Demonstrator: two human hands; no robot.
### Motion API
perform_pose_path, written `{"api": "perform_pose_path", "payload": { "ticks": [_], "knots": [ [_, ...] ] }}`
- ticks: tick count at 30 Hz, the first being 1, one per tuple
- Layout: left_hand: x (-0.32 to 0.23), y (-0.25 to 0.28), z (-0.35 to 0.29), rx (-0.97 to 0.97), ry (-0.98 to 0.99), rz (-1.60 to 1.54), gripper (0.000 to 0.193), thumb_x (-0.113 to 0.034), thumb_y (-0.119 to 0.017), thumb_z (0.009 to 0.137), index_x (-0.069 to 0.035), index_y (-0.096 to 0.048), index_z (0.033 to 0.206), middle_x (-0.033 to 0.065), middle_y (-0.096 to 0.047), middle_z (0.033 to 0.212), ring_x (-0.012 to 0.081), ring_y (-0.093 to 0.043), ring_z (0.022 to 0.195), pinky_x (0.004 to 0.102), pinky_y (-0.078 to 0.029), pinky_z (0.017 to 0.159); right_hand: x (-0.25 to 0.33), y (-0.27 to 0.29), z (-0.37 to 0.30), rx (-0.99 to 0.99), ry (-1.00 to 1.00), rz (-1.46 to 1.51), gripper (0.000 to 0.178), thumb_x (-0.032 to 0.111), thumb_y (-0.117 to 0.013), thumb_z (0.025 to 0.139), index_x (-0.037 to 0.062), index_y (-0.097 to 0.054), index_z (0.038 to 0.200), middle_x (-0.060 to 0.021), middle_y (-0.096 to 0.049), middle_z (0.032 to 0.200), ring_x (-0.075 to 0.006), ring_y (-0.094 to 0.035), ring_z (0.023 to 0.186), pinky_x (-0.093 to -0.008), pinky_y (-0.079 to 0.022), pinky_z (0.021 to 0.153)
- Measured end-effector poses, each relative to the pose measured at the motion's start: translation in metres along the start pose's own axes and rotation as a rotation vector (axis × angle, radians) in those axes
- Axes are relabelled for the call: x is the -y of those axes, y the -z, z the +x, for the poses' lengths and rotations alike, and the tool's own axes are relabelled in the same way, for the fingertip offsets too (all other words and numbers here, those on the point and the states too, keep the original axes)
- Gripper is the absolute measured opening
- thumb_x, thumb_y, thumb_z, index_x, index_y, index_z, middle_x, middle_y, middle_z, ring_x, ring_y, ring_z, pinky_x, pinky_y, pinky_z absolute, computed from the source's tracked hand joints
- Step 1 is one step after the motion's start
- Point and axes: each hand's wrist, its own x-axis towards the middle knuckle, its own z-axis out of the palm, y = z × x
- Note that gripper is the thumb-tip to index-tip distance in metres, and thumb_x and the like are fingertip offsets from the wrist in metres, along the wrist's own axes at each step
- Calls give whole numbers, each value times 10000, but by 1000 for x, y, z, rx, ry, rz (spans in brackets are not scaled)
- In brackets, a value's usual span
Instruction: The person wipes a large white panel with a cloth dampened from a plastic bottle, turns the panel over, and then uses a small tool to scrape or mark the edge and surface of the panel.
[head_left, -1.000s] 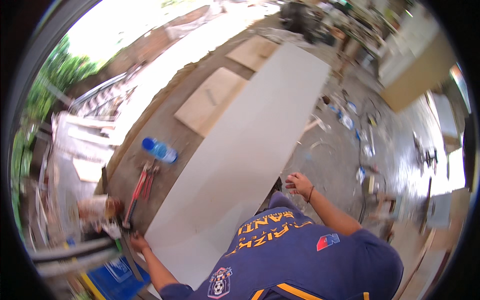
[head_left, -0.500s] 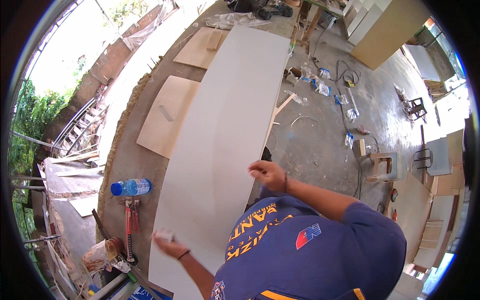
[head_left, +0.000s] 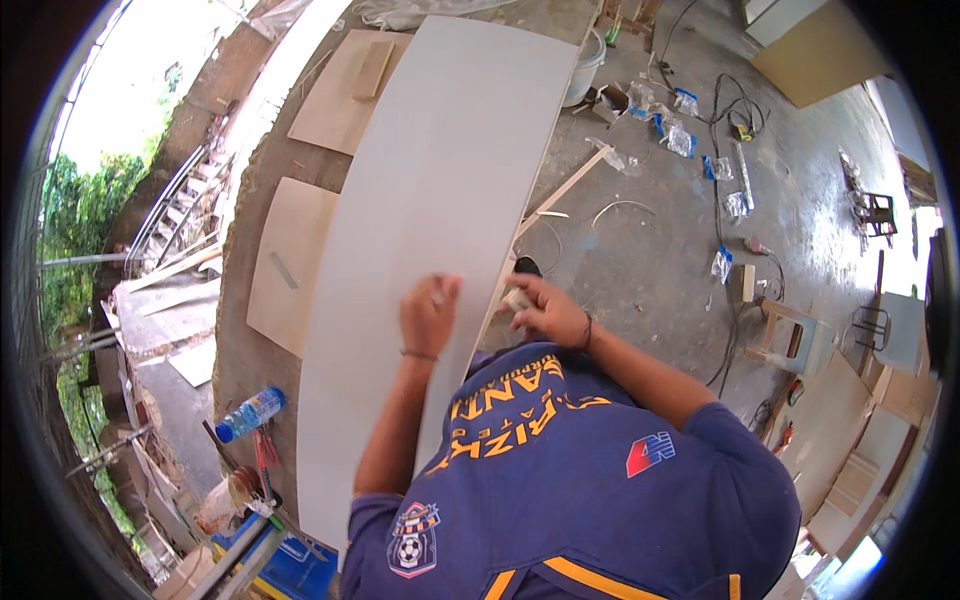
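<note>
A long pale grey-white panel [head_left: 415, 190] stretches away in front of me. Over its near right part hangs my left hand [head_left: 428, 318], fingers curled in and slightly blurred; whatever they may hold is too small to make out. Close by, at the panel's right edge, my right hand [head_left: 555, 316] pinches a small pale, block-like piece [head_left: 516, 300] between thumb and fingers. The kind of that piece does not show. Both hands are raised, with a short gap between them.
Two thin wood boards [head_left: 290, 255] lie left of the panel. A blue-capped water bottle [head_left: 252, 414] and red-handled tools [head_left: 265, 455] lie at the near left. Across the floor to the right are plastic packets [head_left: 680, 140], a cable [head_left: 716, 200] and a small stool [head_left: 790, 338].
My left hand has come from the panel's left edge to beside my right hand. A pale piece was in my left hand; one is now in my right. The view has shifted.
</note>
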Motion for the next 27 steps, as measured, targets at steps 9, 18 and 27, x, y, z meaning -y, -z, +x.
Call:
{"api": "perform_pose_path", "payload": {
  "ticks": [9,18,27],
  "knots": [
    [123,49,147,-373,289,408,598,-531,-553,838,-4,-578,1120,213,-542,1182,380,-487,1125,456,-420,920,-10,57,60,147,-256,427,412,53,-544,765,-1,-464,1166,-105,-527,1098,-186,-572,943,-337,-525,786],
    [141,52,160,-396,305,357,568,-513,-578,825,-1,-605,1070,225,-559,1093,383,-499,1070,453,-408,918,-8,62,86,199,-122,595,414,12,-556,752,59,-465,1153,-42,-505,980,-157,-536,880,-311,-463,811],
    [123,49,130,-465,156,350,569,-434,-649,794,9,-555,1138,208,-546,1112,377,-487,1076,454,-395,935,58,83,61,-152,-234,542,302,188,-588,880,131,-447,1140,-75,-586,950,-137,-582,707,-272,-493,608]
  ]
}}
